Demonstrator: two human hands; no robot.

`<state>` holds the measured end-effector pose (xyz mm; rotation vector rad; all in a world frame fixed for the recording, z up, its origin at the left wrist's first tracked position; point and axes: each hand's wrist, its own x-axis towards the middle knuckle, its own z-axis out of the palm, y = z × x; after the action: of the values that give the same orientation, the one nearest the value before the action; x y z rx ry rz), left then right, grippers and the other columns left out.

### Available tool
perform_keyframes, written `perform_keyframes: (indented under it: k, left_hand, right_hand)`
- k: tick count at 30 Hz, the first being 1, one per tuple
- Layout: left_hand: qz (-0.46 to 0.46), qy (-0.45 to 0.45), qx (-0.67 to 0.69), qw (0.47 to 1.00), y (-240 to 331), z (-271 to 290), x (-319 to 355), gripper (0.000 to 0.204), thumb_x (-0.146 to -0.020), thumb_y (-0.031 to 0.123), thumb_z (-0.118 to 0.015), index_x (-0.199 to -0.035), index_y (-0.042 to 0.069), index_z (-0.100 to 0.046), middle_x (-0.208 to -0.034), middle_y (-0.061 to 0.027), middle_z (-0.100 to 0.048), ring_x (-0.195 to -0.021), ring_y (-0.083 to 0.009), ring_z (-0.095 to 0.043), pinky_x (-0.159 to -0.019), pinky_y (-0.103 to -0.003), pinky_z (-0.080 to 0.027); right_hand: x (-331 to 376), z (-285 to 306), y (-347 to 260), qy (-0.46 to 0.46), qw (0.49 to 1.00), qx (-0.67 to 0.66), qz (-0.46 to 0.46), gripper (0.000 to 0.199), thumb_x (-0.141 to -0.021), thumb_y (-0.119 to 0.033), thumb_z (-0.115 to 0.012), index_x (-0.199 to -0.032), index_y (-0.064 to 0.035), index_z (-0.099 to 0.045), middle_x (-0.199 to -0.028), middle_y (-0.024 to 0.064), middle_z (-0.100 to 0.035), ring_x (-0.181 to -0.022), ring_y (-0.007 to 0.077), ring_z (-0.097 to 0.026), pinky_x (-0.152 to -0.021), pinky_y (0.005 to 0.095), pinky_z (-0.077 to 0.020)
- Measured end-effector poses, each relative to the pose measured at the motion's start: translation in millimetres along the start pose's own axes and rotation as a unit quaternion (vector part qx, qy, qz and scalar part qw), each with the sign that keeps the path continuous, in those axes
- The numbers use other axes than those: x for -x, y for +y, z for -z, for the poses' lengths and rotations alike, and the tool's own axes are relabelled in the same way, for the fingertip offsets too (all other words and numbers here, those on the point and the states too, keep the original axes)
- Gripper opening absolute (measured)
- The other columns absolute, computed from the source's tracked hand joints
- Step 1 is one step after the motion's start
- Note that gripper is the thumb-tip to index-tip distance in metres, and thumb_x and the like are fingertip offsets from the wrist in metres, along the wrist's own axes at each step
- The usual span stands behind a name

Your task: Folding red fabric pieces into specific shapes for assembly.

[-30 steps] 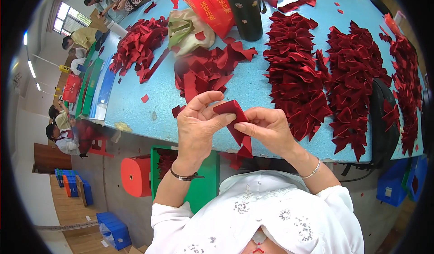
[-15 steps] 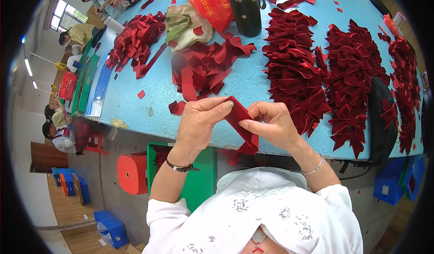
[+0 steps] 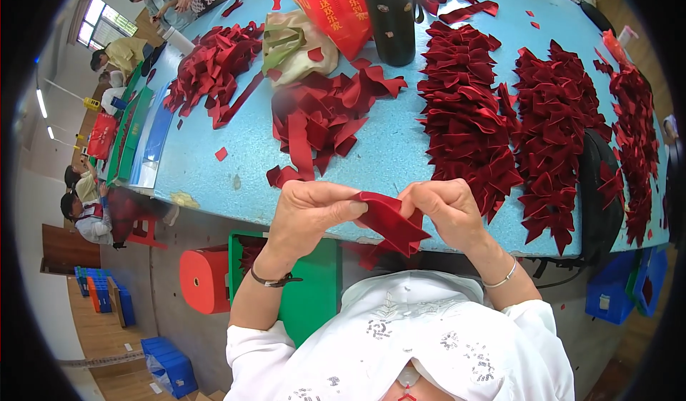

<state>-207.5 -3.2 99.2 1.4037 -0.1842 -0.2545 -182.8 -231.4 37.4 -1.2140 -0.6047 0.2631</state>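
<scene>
A folded dark red velvet ribbon piece [image 3: 391, 221] is held between my two hands over the table's near edge. My left hand [image 3: 309, 214] pinches its left end between thumb and fingers. At its upper right my right hand [image 3: 444, 212] closes on the ribbon, the fingertips partly hiding the grip. The lower right end of the ribbon is cut to points. Beyond my hands lies a loose heap of red ribbon pieces [image 3: 321, 119]. To the right, finished-looking ribbon bows [image 3: 468, 115] are stacked in a long row, with a second row of bows [image 3: 550, 137] beside it.
On the blue table [image 3: 207, 165] stand a black tumbler [image 3: 388, 19], a red bag [image 3: 318, 4] and a pale bag [image 3: 296, 47]. Another ribbon heap [image 3: 214, 65] lies far left. Below the edge are a green crate [image 3: 307, 287] and a red stool [image 3: 204, 279]. Other people sit at left.
Both hands have come lower and nearer to me. The ribbon has turned from a steep slant to a flatter one, its broad face and pointed end now showing.
</scene>
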Motion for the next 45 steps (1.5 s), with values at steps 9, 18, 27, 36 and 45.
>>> perform_keyframes:
  k: [9, 18, 27, 36, 45]
  left_hand:
    - [0.004, 0.021, -0.002, 1.0, -12, 2, 5, 0.015, -0.082, 0.0, -0.069, -0.097, -0.003, -0.07, -0.087, -0.0097, -0.07, -0.076, -0.0133, -0.064, -0.07, -0.024, -0.052]
    - [0.104, 0.059, 0.061, 0.991, -29, -2, 13, 0.014, -0.083, 0.004, -0.069, -0.096, -0.001, -0.071, -0.085, -0.0085, -0.07, -0.075, -0.0119, -0.064, -0.07, -0.025, -0.053]
    - [0.139, 0.029, 0.097, 0.985, -28, 4, 17, 0.013, -0.082, 0.0, -0.068, -0.094, -0.005, -0.07, -0.087, -0.0112, -0.07, -0.072, -0.0115, -0.063, -0.066, -0.023, -0.051]
    - [0.187, 0.008, 0.201, 0.962, -34, 1, 20, 0.017, -0.085, 0.005, -0.066, -0.097, -0.006, -0.068, -0.09, -0.0132, -0.07, -0.077, -0.0145, -0.065, -0.073, -0.025, -0.053]
    - [0.2, 0.065, 0.202, 0.957, -44, -1, 17, 0.015, -0.088, 0.005, -0.062, -0.097, -0.005, -0.067, -0.087, -0.0113, -0.069, -0.079, -0.0153, -0.066, -0.073, -0.027, -0.054]
  right_hand:
    - [-5, -22, -17, 0.03, 0.984, -0.088, -0.15, 0.007, -0.08, -0.001, -0.068, -0.083, 0.0029, -0.063, -0.076, 0.0026, -0.062, -0.065, 0.0049, -0.053, -0.055, 0.0193, -0.0416]
    - [0, -32, -2, 0.118, 0.93, 0.317, 0.143, 0.022, -0.069, 0.003, -0.071, -0.088, -0.0022, -0.062, -0.067, 0.0034, -0.057, -0.055, 0.0097, -0.051, -0.047, 0.0231, -0.0371]
    - [6, -37, 0, 0.088, 0.9, 0.357, 0.233, 0.024, -0.066, 0.005, -0.072, -0.086, -0.0023, -0.061, -0.062, 0.0038, -0.048, -0.049, 0.0172, -0.047, -0.041, 0.0282, -0.0367]
    - [12, -35, 5, 0.049, 0.876, 0.395, 0.273, 0.034, -0.06, 0.003, -0.074, -0.093, 0.0, -0.063, -0.067, 0.004, -0.053, -0.05, 0.0155, -0.05, -0.04, 0.0281, -0.0357]
    - [17, -38, 14, 0.049, 0.819, 0.482, 0.307, 0.039, -0.061, 0.002, -0.068, -0.099, 0.0077, -0.061, -0.076, 0.01, -0.056, -0.053, 0.0169, -0.051, -0.043, 0.0278, -0.039]
